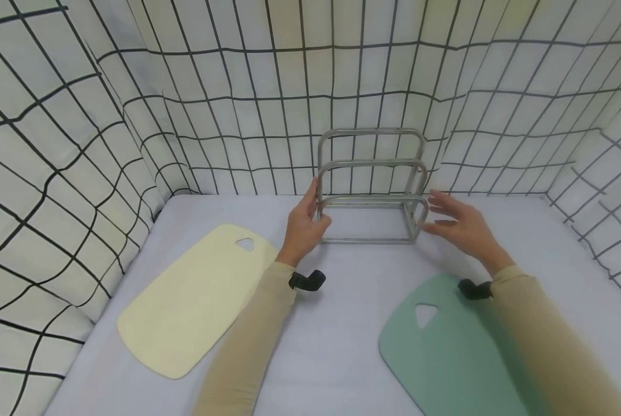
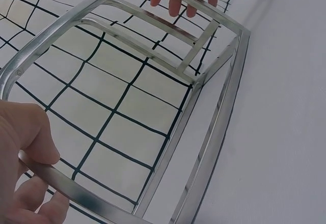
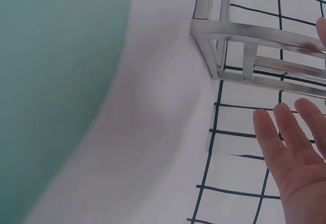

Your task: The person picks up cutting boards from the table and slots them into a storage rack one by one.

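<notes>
A silver metal rack (image 1: 367,241) with three upright loops, likely a cutting board stand, stands at the back of the white table. My left hand (image 1: 304,230) holds its left side; in the left wrist view the thumb and fingers of that hand (image 2: 23,132) pinch the front loop's bar. On the other side, my right hand (image 1: 463,226) is beside the rack, thumb close to the front loop. The right wrist view shows the fingers of this hand (image 3: 293,140) extended and spread, off the rack's bars (image 3: 254,33).
A pale yellow cutting board (image 1: 196,306) lies flat at the left. A green cutting board (image 1: 445,352) lies at the front right, partly under my right forearm. White walls with a black grid (image 1: 258,104) enclose the table's back and sides.
</notes>
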`<state>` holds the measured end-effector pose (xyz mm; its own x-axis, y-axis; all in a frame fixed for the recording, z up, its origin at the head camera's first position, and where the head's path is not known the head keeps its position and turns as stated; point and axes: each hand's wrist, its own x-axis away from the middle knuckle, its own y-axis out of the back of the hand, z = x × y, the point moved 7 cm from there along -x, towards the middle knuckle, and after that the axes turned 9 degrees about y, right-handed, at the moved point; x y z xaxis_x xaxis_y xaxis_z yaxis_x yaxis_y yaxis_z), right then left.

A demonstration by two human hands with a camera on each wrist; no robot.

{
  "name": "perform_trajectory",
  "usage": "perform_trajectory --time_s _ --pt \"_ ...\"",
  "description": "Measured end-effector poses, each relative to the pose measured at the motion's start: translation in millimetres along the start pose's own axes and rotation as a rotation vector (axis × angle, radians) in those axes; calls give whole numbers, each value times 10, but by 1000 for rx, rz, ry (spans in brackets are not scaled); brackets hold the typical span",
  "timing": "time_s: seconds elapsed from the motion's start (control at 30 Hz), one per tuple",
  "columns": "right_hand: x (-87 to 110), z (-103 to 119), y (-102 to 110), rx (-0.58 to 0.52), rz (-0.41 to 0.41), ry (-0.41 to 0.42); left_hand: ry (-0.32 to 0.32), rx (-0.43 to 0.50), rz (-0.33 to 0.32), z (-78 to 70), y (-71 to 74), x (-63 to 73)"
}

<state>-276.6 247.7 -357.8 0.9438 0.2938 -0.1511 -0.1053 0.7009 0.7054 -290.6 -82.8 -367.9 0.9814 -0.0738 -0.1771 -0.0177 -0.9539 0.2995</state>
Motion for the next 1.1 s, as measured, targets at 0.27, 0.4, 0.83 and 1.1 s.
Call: perform_trajectory --time_s 0.27,0.4,0.83,1.1 --pt "171 -62 29 61 56 9 5 9 -1 8 -2 -11" --pt "250 -64 36 105 75 31 14 29 -7 8 4 -10" --pt "459 -133 8 190 134 45 19 12 -14 11 17 21" --pt "588 -172 -13 206 180 74 10 -7 -14 -28 51 68"
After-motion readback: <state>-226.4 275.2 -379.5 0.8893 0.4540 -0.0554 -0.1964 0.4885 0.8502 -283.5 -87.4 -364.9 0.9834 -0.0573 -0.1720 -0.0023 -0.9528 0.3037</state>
